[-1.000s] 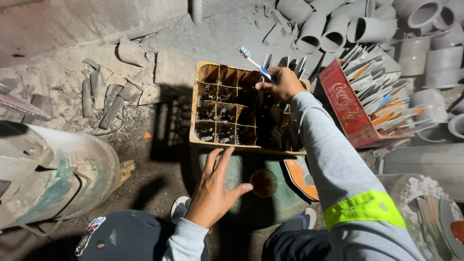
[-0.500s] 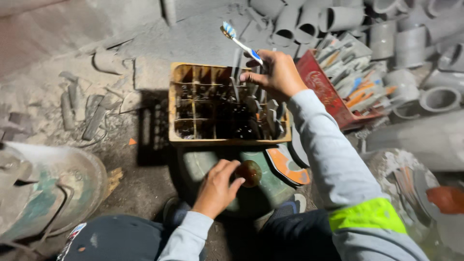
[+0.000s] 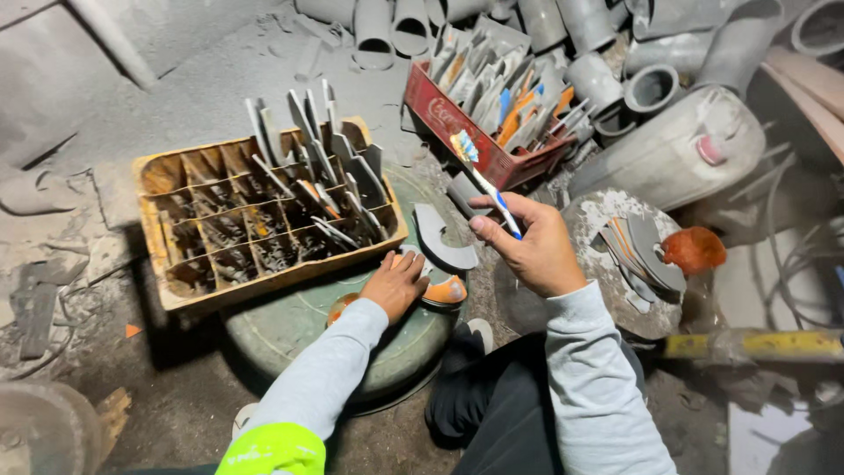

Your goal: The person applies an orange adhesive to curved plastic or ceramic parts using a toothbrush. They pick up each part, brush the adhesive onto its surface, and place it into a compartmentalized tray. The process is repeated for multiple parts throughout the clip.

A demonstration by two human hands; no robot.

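My right hand [image 3: 536, 251] is raised over my lap and grips a blue and white toothbrush [image 3: 479, 176], bristles pointing up and away. My left hand [image 3: 396, 283] rests flat on the top of a green drum [image 3: 299, 330], its fingers over an orange and white curved piece [image 3: 444, 290]. A grey curved pipe offcut [image 3: 440, 239] sits just beyond my left fingers; whether either hand touches it I cannot tell. On the drum stands a yellow divided crate [image 3: 176, 277] with several grey cut pieces standing upright in its right-hand cells.
A red crate [image 3: 457, 132] full of grey, orange and blue offcuts stands behind my right hand. Grey pipe fittings [image 3: 598, 79] pile up at the back. At right are a white jerrycan [image 3: 677, 149], a round block [image 3: 598, 220] with cut pieces, and a yellow-handled tool [image 3: 756, 345].
My right hand has drawn back from over the yellow crate toward my body, still holding the toothbrush. My left hand stays on the drum top. The view has shifted right.
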